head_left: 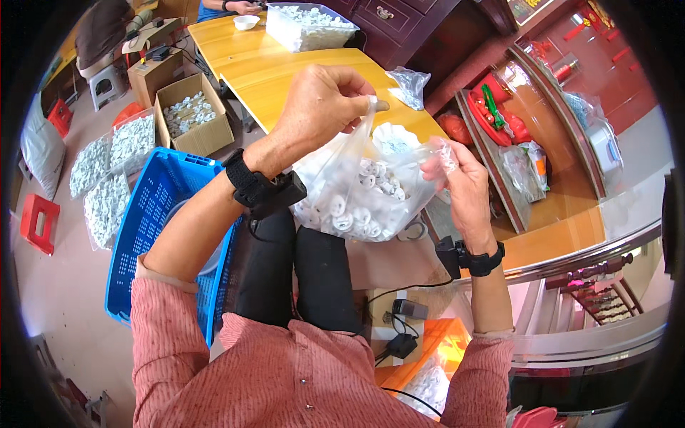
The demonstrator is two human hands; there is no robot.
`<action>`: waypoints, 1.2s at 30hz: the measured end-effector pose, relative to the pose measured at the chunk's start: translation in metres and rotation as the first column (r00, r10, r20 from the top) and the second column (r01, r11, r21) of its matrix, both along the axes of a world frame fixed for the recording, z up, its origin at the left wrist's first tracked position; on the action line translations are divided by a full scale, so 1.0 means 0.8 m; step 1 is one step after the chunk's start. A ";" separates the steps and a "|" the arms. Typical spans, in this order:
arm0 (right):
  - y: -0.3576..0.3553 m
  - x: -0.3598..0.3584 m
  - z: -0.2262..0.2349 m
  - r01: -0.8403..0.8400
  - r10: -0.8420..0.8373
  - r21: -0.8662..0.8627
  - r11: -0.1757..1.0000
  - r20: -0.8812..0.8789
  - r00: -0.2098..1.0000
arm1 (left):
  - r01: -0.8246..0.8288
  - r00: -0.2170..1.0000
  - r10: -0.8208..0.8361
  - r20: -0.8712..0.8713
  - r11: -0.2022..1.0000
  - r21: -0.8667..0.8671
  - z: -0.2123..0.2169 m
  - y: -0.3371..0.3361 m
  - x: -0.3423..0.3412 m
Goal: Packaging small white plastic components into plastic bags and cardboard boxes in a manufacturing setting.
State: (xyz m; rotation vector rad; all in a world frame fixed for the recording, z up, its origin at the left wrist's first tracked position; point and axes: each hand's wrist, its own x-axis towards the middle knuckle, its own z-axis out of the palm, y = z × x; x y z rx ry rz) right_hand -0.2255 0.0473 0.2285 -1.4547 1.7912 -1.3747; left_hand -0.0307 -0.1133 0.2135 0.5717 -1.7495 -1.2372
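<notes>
A clear plastic bag [322,171] hangs over my knees, its lower part full of small round white plastic parts [351,220]. My left hand [325,105] pinches the bag's upper edge between thumb and fingers, pulling it up into a peak. On the other side, my right hand [462,187] grips the opposite edge with bent fingers, and the film bunches up at the fingertips. The mouth of the bag is spread between both hands. Just behind it, on the table, a white scalloped dish [396,138] with small pale pieces in it is partly covered by the bag.
A yellow table [246,53] stands ahead, bearing a tub of white parts [310,27], a bowl [246,23] and another plastic bag [409,87]. A co-worker's hand [244,7] is at its far end. Left are a blue basket [135,235], carton [203,143] and red stool [39,223].
</notes>
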 end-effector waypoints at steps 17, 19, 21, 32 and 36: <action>-0.022 0.053 -0.001 -0.259 0.267 -0.083 0.962 0.472 0.840 | 0.131 0.986 -0.164 -0.021 0.853 -0.506 -0.015 0.040 -0.034; -0.022 0.047 -0.008 -0.247 0.256 -0.085 0.965 0.493 0.831 | 0.261 0.964 -0.264 0.045 0.893 -0.367 -0.012 0.041 -0.029; -0.025 0.039 -0.012 -0.250 0.261 -0.092 0.964 0.515 0.817 | 0.322 0.943 -0.333 0.005 0.908 -0.268 -0.011 0.043 -0.024; 0.045 -0.042 0.052 -0.017 0.084 -0.135 0.991 0.506 0.858 | 0.187 0.976 -0.172 -0.131 0.975 0.118 -0.053 0.029 0.055; 0.088 -0.049 0.061 0.101 -0.023 -0.133 0.986 0.491 0.871 | 0.191 0.981 -0.172 -0.093 0.943 0.274 -0.109 0.034 0.073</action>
